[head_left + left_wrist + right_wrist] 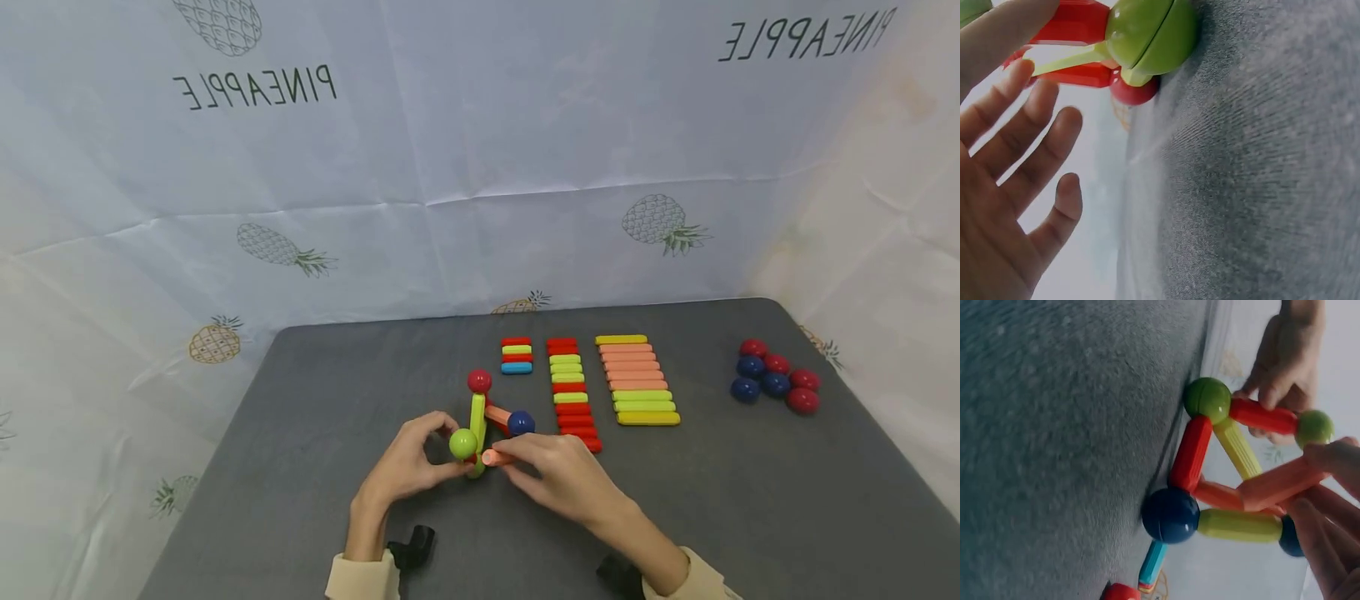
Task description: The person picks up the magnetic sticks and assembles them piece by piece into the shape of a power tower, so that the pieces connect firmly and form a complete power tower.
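Observation:
A frame of coloured rods and balls stands on the table between the hands. It has green balls (1207, 400), a red ball (479, 381), navy balls (1171, 515) and red, yellow-green and peach rods. My left hand (408, 458) pinches the upright red rod (1263, 416) between thumb and fingers, below the upper green ball (462, 443); its other fingers spread loosely in the left wrist view. My right hand (562, 471) pinches a loose peach rod (1282, 481) by one end. The rod tilts near the upper green ball; whether they touch I cannot tell.
Behind the frame, short rods (517, 356), red and yellow-green rods (567, 378) and longer peach and yellow rods (633, 376) lie in columns. Red and navy balls (776, 384) cluster at the right. A pineapple-print cloth (450, 150) hangs behind the grey table (337, 383).

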`<state>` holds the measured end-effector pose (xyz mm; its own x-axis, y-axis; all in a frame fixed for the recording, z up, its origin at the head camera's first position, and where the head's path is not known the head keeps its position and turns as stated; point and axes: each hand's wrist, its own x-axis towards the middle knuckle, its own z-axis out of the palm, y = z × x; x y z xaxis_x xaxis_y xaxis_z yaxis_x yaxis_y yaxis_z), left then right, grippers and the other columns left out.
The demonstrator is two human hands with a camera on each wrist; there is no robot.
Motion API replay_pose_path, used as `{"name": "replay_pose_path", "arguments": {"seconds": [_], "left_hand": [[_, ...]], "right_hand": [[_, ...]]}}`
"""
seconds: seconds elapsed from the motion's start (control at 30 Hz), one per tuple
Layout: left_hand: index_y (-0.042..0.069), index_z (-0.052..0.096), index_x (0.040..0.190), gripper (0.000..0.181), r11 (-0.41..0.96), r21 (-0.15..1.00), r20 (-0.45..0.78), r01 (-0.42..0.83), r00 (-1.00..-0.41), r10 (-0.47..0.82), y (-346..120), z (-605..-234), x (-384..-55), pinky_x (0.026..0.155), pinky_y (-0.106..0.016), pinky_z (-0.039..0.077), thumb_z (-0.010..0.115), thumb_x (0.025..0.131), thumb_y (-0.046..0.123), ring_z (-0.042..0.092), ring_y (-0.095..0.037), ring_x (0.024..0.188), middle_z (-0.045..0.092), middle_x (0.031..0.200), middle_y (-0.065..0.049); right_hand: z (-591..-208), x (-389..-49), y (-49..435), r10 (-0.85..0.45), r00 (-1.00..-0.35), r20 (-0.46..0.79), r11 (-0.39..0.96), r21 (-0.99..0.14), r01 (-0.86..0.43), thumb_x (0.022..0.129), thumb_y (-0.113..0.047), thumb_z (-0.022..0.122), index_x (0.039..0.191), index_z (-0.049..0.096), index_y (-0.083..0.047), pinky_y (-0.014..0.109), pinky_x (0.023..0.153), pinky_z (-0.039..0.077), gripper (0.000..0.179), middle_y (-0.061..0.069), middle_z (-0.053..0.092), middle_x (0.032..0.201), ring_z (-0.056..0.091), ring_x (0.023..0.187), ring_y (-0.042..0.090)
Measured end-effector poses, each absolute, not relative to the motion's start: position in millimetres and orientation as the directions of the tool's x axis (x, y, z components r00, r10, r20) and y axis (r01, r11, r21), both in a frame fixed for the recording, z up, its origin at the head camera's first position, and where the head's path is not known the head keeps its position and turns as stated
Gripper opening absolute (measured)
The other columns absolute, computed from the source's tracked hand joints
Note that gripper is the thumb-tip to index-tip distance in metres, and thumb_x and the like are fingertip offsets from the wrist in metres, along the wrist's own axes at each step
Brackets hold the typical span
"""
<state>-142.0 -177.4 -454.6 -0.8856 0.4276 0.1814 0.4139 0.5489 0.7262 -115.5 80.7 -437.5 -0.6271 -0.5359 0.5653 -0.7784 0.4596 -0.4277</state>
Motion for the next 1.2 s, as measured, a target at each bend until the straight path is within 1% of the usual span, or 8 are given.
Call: {"name": "replay_pose_path", "arguments": {"seconds": [0.1,0.33,0.53,0.8,0.9,1.03,1.13,1.2], "left_hand": [[0.024,0.071,0.102,0.03,0.526,0.726,0.186,0.442,-0.864,0.468,-176,-454,-143,0.082,-0.033,0.056,0.09,0.078,0.023,0.063,-0.004,0.086,0.073,0.095,0.01],[0.019,0.076,0.099,0.019,0.506,0.709,0.215,0.491,-0.834,0.508,-173,-457,-142,0.075,-0.025,0.055,0.086,0.082,0.02,0.059,0.001,0.077,0.076,0.089,0.005],[0.017,0.08,0.102,0.021,0.5,0.725,0.213,0.473,-0.845,0.49,-174,-459,-141,0.072,-0.025,0.056,0.087,0.083,0.022,0.063,0.002,0.076,0.08,0.092,0.002],[0.015,0.083,0.097,0.019,0.489,0.745,0.21,0.454,-0.855,0.474,-173,-459,-141,0.072,-0.025,0.057,0.088,0.081,0.025,0.064,0.003,0.073,0.081,0.089,0.001],[0.015,0.083,0.094,0.017,0.485,0.755,0.193,0.442,-0.856,0.48,-172,-459,-140,0.066,-0.024,0.055,0.088,0.081,0.025,0.058,0.004,0.068,0.08,0.086,0.002],[0.016,0.082,0.09,0.014,0.495,0.754,0.172,0.431,-0.857,0.486,-172,-458,-140,0.059,-0.019,0.046,0.088,0.081,0.026,0.049,0.001,0.062,0.078,0.08,0.003],[0.016,0.082,0.088,0.013,0.506,0.751,0.161,0.425,-0.86,0.484,-171,-457,-140,0.057,-0.018,0.042,0.087,0.082,0.026,0.047,-0.001,0.06,0.076,0.077,0.003],[0.017,0.081,0.088,0.013,0.512,0.749,0.154,0.42,-0.863,0.482,-171,-457,-140,0.057,-0.018,0.042,0.087,0.082,0.027,0.047,0.0,0.06,0.076,0.077,0.004]], "right_hand": [[-439,-114,74,-0.535,-0.627,0.566,0.494,-0.393,-0.776,0.078,-0.003,0.086,0.106,0.077,-0.011,0.005,0.059,0.042,0.03,-0.002,0.078,0.093,0.063,0.065,0.001],[-444,-111,61,-0.516,-0.681,0.52,0.593,-0.357,-0.722,0.083,-0.011,0.084,0.108,0.076,-0.015,0.008,0.058,0.044,0.026,-0.002,0.078,0.094,0.066,0.065,0.005],[-448,-111,56,-0.502,-0.725,0.472,0.651,-0.346,-0.676,0.085,-0.013,0.083,0.109,0.075,-0.014,0.014,0.061,0.051,0.026,-0.001,0.078,0.093,0.066,0.065,0.006],[-451,-109,50,-0.47,-0.761,0.448,0.707,-0.324,-0.628,0.087,-0.011,0.08,0.111,0.074,-0.012,0.024,0.068,0.06,0.024,0.002,0.079,0.1,0.074,0.073,0.011],[-450,-108,49,-0.465,-0.779,0.421,0.716,-0.338,-0.61,0.088,-0.009,0.079,0.114,0.073,-0.011,0.027,0.071,0.062,0.026,0.004,0.08,0.104,0.077,0.079,0.014],[-448,-107,47,-0.464,-0.8,0.381,0.718,-0.366,-0.591,0.09,-0.007,0.076,0.117,0.071,-0.008,0.029,0.072,0.062,0.027,0.007,0.079,0.109,0.077,0.081,0.016],[-448,-107,46,-0.461,-0.804,0.375,0.72,-0.373,-0.586,0.092,-0.007,0.075,0.118,0.07,-0.008,0.03,0.072,0.062,0.027,0.007,0.078,0.111,0.076,0.08,0.016],[-447,-106,46,-0.455,-0.805,0.38,0.724,-0.368,-0.583,0.091,-0.007,0.075,0.118,0.07,-0.008,0.03,0.073,0.062,0.027,0.007,0.078,0.111,0.077,0.082,0.016]]}}
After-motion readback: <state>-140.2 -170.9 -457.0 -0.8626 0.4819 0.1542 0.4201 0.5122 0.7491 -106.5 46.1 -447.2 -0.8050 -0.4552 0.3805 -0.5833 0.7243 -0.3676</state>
